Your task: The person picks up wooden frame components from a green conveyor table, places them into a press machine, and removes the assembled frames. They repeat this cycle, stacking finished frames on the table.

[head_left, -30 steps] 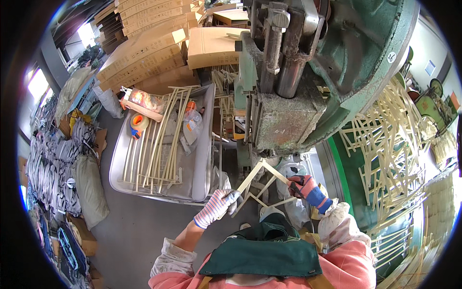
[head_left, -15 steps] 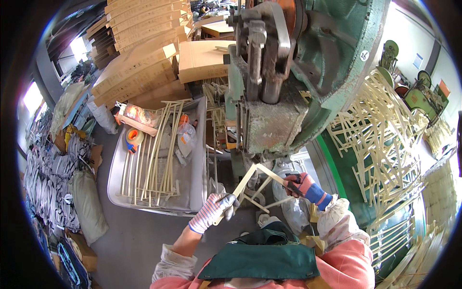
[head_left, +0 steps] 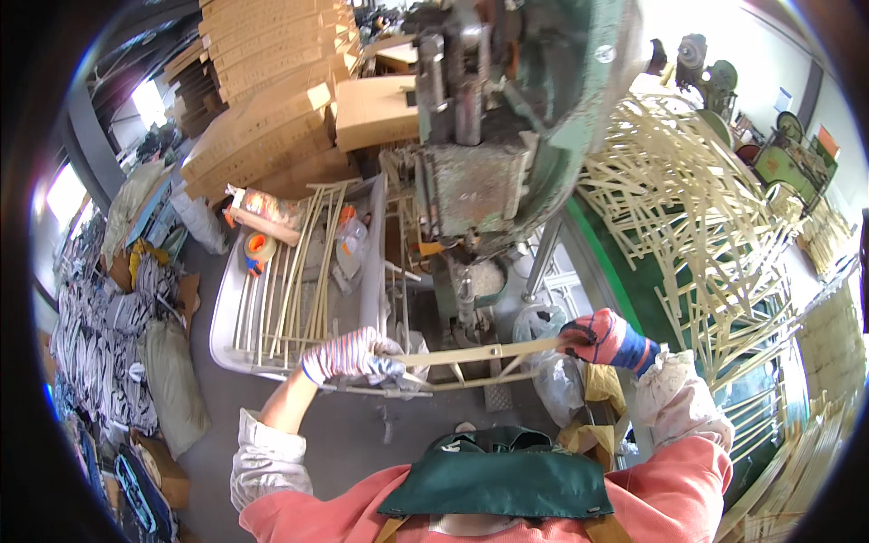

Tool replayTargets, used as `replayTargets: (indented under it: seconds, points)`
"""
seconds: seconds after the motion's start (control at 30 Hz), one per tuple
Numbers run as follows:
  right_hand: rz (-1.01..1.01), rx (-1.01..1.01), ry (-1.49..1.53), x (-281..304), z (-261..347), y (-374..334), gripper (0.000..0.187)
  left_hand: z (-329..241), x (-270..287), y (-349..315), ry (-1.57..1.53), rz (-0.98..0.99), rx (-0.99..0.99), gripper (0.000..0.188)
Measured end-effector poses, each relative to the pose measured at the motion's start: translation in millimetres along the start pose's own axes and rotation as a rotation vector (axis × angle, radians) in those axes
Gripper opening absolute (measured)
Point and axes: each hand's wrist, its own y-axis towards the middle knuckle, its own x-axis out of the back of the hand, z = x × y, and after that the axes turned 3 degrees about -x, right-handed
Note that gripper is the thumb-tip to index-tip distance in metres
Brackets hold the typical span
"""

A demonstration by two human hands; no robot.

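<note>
A jointed frame of pale flat strips (head_left: 493, 352) stretches nearly level between my two gloved hands, below the press. My left hand (head_left: 355, 354), in a striped glove, is closed round its left end, beside the lower right corner of the grey tub. My right hand (head_left: 599, 339), in a red and blue glove, grips the right end. Thinner strips hang slanting beneath the top one and join a second strip lower down. Above the frame, the green press (head_left: 480, 195) has its head apart from the strips.
On the left, the grey tub (head_left: 222, 317) holds long pale strips, a tape roll (head_left: 261, 246) and a plastic bag. A large heap of jointed strips (head_left: 697, 217) covers the green table at right. Cardboard boxes (head_left: 262, 136) are stacked at the back left. Plastic bags (head_left: 552, 380) hang near my right hand.
The frame has come away from the press head toward me. Its bent top strips now lie almost straight, and my hands have spread farther apart. The view has shifted.
</note>
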Motion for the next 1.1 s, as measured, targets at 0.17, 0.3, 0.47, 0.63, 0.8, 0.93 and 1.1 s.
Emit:
replayTargets:
  seconds: [0.17, 0.3, 0.47, 0.63, 0.8, 0.93, 1.1]
  points:
    - [-0.397, -0.591, 0.181, -20, 14, -59, 0.020, -76, -123, 38, -0.010, -0.353, 0.062, 0.023]
    - [-0.649, -0.621, 0.435, -7, 29, -109, 0.016, -82, -249, 97, -0.228, -0.063, -0.460, 0.044]
    - [-0.627, -0.728, 0.657, 39, 77, -246, 0.025, -60, -298, 175, 0.693, -0.506, -0.842, 0.081]
    - [-0.761, -0.623, 0.238, 102, 142, -314, 0.017, -98, -384, 231, 0.413, -0.442, -1.108, 0.039]
    - [-0.349, -0.533, -0.730, 127, 205, -359, 0.061, -167, -455, 253, 0.712, -0.040, -1.310, 0.025]
    - [0.090, -0.822, -0.965, 76, 190, -384, 0.046, -217, -505, 245, 0.988, 0.199, -1.361, 0.017]
    - [-0.206, -0.868, -0.928, 45, 163, -435, 0.046, -262, -508, 254, 1.308, 0.177, -1.661, 0.019]
